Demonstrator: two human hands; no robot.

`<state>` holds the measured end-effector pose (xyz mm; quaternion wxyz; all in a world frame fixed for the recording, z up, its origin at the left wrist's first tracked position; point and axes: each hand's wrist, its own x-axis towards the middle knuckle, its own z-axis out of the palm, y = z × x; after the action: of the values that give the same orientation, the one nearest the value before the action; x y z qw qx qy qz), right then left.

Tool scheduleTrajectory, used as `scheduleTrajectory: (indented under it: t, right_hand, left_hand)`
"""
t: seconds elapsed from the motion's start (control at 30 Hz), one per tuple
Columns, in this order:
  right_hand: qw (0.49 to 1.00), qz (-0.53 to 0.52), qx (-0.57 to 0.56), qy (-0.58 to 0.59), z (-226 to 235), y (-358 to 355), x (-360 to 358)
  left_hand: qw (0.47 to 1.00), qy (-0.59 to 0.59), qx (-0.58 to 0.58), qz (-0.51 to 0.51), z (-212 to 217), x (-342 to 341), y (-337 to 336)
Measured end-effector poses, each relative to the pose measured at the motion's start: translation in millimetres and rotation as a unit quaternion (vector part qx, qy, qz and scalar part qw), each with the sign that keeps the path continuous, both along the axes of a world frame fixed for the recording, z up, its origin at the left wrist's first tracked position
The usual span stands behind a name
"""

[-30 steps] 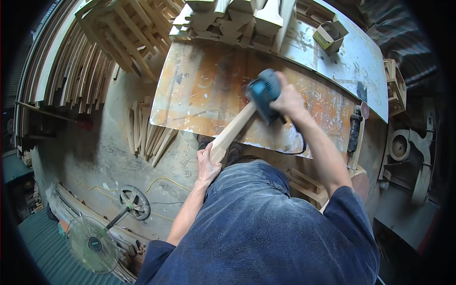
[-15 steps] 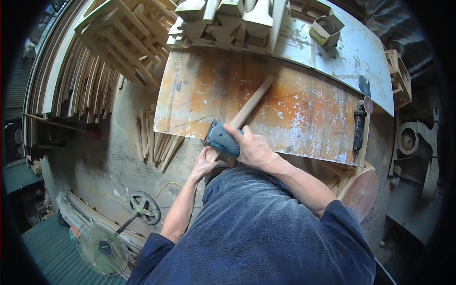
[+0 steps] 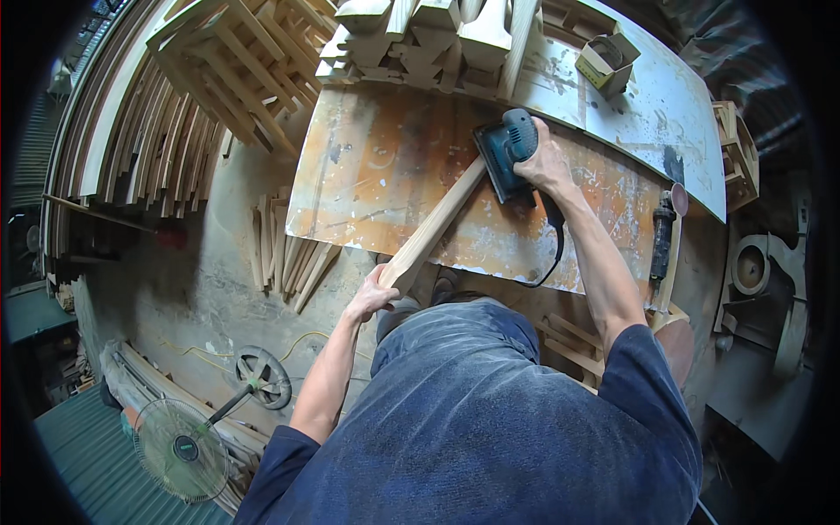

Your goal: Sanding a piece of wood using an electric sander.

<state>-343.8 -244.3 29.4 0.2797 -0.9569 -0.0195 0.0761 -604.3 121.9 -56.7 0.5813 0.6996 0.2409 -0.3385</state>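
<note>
A long wooden leg (image 3: 435, 220) lies slantwise over the front edge of a paint-spotted brown worktop (image 3: 385, 166). My left hand (image 3: 371, 296) is closed round its near end, which sticks out past the edge. My right hand (image 3: 549, 162) grips a blue-green electric sander (image 3: 506, 149), tilted, at the far end of the leg. The sander covers that end, so I cannot tell whether its pad touches the wood. Its black cord (image 3: 558, 236) hangs down over the front of the worktop.
Stacked shaped wood parts (image 3: 429, 44) stand at the back. A small open box (image 3: 606, 63) sits on the white board (image 3: 674, 114). A black handheld tool (image 3: 662, 236) lies at the right edge. On the left are wood strips (image 3: 302, 267), leaning boards (image 3: 149, 140) and a fan (image 3: 184, 449).
My right hand has carried the sander from the near end of the leg away to its far end. My left hand still holds the near end.
</note>
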Motion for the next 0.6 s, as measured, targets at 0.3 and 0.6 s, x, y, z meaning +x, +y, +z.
scheduleTrajectory:
  t: [0.3,0.6]
  right_hand:
    - [0.985,0.158,0.061,0.024,19,97,-169]
    - [0.970,0.234,0.019,0.059,39,123,-173]
  left_hand:
    - [0.998,0.044,-0.040,0.011,-6,5,7]
    - [0.999,0.000,0.041,0.009,-5,-4,-7]
